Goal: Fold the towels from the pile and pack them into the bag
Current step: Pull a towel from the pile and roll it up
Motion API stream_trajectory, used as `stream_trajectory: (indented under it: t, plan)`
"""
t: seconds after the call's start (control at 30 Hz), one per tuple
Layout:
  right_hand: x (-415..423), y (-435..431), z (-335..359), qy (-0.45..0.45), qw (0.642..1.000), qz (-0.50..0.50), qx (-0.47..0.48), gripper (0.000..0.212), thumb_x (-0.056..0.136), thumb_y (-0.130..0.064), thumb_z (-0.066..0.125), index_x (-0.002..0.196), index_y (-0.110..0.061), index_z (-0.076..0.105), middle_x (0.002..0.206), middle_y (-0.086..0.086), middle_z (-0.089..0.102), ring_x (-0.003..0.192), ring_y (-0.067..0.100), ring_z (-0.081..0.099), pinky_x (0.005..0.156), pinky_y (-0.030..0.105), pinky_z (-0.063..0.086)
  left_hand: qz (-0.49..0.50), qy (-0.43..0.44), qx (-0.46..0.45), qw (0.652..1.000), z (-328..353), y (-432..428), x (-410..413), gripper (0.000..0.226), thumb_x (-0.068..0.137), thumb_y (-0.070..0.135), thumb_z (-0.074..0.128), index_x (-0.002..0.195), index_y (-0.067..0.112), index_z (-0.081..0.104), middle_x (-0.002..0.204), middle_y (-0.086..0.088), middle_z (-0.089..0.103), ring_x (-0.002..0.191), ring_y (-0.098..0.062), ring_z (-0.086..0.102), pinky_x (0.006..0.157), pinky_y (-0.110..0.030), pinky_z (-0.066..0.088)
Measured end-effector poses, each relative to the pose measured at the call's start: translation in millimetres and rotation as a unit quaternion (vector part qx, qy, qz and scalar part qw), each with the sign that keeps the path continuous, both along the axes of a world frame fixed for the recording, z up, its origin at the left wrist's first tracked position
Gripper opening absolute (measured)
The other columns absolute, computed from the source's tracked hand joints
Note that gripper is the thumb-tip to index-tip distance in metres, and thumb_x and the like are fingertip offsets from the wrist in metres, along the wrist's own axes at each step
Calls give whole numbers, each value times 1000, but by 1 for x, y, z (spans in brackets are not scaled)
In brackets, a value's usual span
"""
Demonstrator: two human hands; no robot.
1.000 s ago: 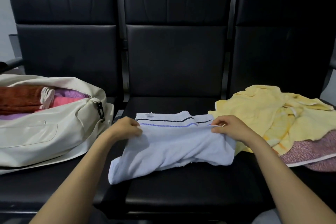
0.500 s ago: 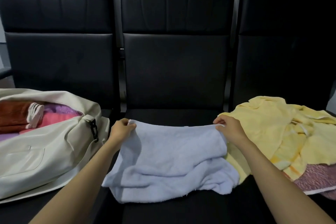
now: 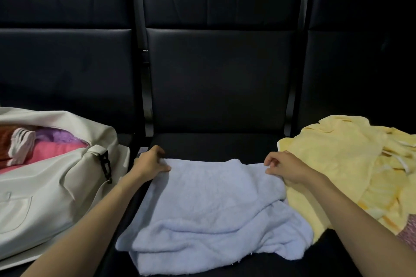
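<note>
1. Head view, seating: three black seats [image 3: 220, 78] stand side by side, and the work sits on the middle seat pan.
2. On the left seat a cream bag [image 3: 56, 198] lies open, with folded towels [image 3: 56, 150] in red-brown, purple and pink already inside.
3. On the right seat a crumpled yellow pile [image 3: 337, 164] waits, with a pink patterned towel [image 3: 407, 229] under its near edge. Unfolded work is outstanding.
4. On the middle seat the light blue towel [image 3: 202, 198] is doubled over in loose layers, its right side touching the pile. Its long axis runs left to right between the two hands, and its bulk lies nearer the person than the grip.
5. The person's left hand [image 3: 150, 163] has its fingers curled, pinching the towel's far left corner, just beside the bag.
6. The person's right hand [image 3: 286, 167] pinches the far right edge between thumb and fingers, beside the pile.
7. Assessment: the fold is under way but not squared.
   - The next fold probably carries one end across to the other.
   - The bag lies leftward of the grip and the left hand is nearer it, so packing would go that way.
   - Risk: the loose near layers may slip apart.
</note>
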State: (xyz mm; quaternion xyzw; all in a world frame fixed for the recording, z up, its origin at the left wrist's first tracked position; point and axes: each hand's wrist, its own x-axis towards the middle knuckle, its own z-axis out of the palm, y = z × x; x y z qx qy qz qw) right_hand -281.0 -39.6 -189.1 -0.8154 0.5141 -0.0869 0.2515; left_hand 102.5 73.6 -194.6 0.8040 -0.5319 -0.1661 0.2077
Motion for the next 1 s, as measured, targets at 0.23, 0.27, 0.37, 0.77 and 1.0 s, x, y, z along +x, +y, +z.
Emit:
stream_trajectory:
  t: [0.23,0.27,0.37,0.77,1.0]
  plan:
    - [2,-4,8,25,997,-14,-74,8,87,-21,65,82,-23,60,88,-8,49,100,12,38,86,28,38,-30,-18,-71,997,6,1,9,19,80,31,76,77,19,62,79,-1,56,74,-15,53,60,-25,35]
    - [3,-4,8,24,994,-26,-99,6,88,-22,65,84,-23,60,91,-8,48,103,11,36,89,29,37,-28,-23,-84,996,5,0,11,19,79,32,76,77,20,61,83,-2,56,77,-17,53,62,-25,35]
    - [8,-5,3,42,990,-36,-127,6,88,-28,63,85,-24,60,98,-7,51,106,12,37,89,29,35,-27,-22,-86,996,0,-4,8,19,82,28,74,78,18,59,83,-2,56,79,-19,53,64,-27,36]
    - [13,-7,1,125,990,-6,-70,9,94,-33,56,101,-29,55,96,-6,51,107,15,38,89,30,38,-49,-73,49,995,6,-18,-3,16,88,24,63,86,21,47,80,5,55,82,-15,48,77,-32,31]
    - [0,-3,10,77,997,16,-18,18,90,-24,56,80,-30,42,84,1,51,72,15,46,63,25,39,-132,-97,77,983,12,-12,3,9,90,19,59,94,17,52,95,-5,65,90,-21,58,74,-29,39]
